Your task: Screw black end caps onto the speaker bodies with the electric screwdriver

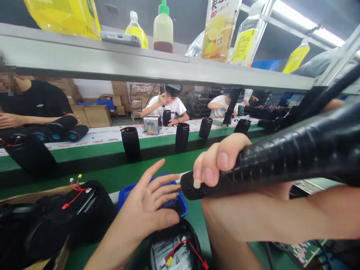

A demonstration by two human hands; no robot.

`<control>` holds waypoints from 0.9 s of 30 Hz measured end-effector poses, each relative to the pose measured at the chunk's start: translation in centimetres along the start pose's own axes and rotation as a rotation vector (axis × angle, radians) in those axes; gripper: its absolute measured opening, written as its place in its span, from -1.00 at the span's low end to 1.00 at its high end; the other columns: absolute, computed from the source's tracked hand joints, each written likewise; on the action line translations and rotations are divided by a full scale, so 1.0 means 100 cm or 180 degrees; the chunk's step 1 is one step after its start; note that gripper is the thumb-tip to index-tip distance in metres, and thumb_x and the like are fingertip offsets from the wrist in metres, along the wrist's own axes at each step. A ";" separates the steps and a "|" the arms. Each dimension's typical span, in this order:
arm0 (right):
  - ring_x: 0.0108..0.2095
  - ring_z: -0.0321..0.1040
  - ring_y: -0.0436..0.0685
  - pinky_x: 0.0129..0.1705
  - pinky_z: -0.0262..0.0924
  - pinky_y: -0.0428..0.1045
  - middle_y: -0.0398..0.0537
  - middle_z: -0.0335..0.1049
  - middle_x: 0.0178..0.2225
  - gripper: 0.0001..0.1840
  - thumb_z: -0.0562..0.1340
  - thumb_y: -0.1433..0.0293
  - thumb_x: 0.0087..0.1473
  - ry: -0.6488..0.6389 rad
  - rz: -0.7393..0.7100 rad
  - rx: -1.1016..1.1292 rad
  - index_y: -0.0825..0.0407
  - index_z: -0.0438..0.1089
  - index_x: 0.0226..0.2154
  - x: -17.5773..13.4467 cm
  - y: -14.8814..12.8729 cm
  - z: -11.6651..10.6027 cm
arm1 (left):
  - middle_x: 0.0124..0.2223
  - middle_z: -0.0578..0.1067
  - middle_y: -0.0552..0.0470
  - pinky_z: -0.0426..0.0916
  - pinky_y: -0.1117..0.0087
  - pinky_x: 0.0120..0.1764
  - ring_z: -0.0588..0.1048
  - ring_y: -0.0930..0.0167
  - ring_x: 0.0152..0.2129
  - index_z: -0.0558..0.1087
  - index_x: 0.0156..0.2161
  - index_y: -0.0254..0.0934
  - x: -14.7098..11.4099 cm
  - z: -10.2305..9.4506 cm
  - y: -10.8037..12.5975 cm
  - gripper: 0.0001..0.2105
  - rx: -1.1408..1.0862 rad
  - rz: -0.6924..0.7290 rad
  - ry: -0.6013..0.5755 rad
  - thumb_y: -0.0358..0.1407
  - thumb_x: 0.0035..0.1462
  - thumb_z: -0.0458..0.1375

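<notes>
My left hand (153, 198) is open, fingers spread, above a blue tray (122, 198) of small dark pieces. Its thumb lies over the rim of an open black oval housing (197, 240), though I cannot tell if they touch. A red lead and a yellow connector (169, 260) lie across that housing's top. My right hand (222, 161) is closed round a thick black tool handle (267, 159) with ridges like wound tape. The handle slants up to the right, close to the camera, and its far end is out of view.
Black cylindrical housings (131, 140) stand along the green bench (157, 165). At left, a carton holds another black housing (95, 206) with red leads. A grey shelf (112, 56) with bottles crosses overhead. Several people work opposite, one (164, 103) beside a metal box (152, 125).
</notes>
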State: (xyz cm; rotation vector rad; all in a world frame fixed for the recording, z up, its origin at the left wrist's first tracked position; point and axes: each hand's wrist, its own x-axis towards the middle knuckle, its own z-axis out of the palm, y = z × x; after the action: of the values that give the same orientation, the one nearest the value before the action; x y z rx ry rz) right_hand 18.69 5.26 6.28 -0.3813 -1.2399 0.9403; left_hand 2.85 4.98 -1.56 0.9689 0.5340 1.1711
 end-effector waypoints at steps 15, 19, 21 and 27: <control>-0.66 0.20 0.04 -0.65 0.16 -0.10 -0.25 0.25 -0.58 -0.31 0.06 -0.26 0.15 -0.0681 0.0963 0.0911 -0.11 0.15 0.06 -0.012 0.024 0.033 | -0.66 0.35 0.19 0.53 0.33 -0.43 0.59 0.30 -0.52 0.51 -0.40 -0.11 0.034 -0.037 -0.077 -0.70 0.0655 0.0597 0.0948 0.04 -0.04 0.40; -0.66 0.16 0.04 -0.66 0.11 -0.11 -0.26 0.20 -0.57 -0.37 -0.01 -0.24 0.20 -0.0821 0.0906 0.0972 -0.12 0.07 0.04 -0.014 0.030 0.033 | -0.61 0.40 0.18 0.55 0.35 -0.39 0.56 0.39 -0.54 0.49 -0.37 -0.15 0.041 -0.043 -0.075 -0.73 0.0592 0.0782 0.1041 -0.02 0.06 0.36; -0.66 0.14 0.02 -0.65 0.08 -0.12 -0.26 0.18 -0.56 -0.43 0.00 -0.22 0.21 -0.0853 0.0878 0.1039 -0.13 0.06 -0.03 -0.015 0.029 0.034 | -0.52 0.50 0.13 0.58 0.31 -0.36 0.60 0.36 -0.47 0.52 -0.32 -0.20 0.016 -0.044 -0.067 -0.77 0.0632 0.0750 0.0993 -0.08 0.11 0.34; -0.64 0.12 0.00 -0.64 0.08 -0.12 -0.27 0.20 -0.52 -0.51 0.05 -0.17 0.23 -0.0869 0.0950 0.1112 -0.14 0.06 -0.11 -0.019 0.028 0.040 | -0.07 0.66 0.12 0.62 0.37 -0.28 0.65 0.10 -0.13 0.64 -0.12 0.00 -0.074 -0.050 -0.056 -0.35 0.0873 0.0509 0.0757 -0.56 -0.43 0.52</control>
State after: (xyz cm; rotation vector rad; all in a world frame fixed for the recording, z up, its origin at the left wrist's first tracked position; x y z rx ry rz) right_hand 13.84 4.52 4.44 -0.1643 -1.2520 1.4782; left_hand -0.65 -0.64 -9.78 1.1282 0.8359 1.3909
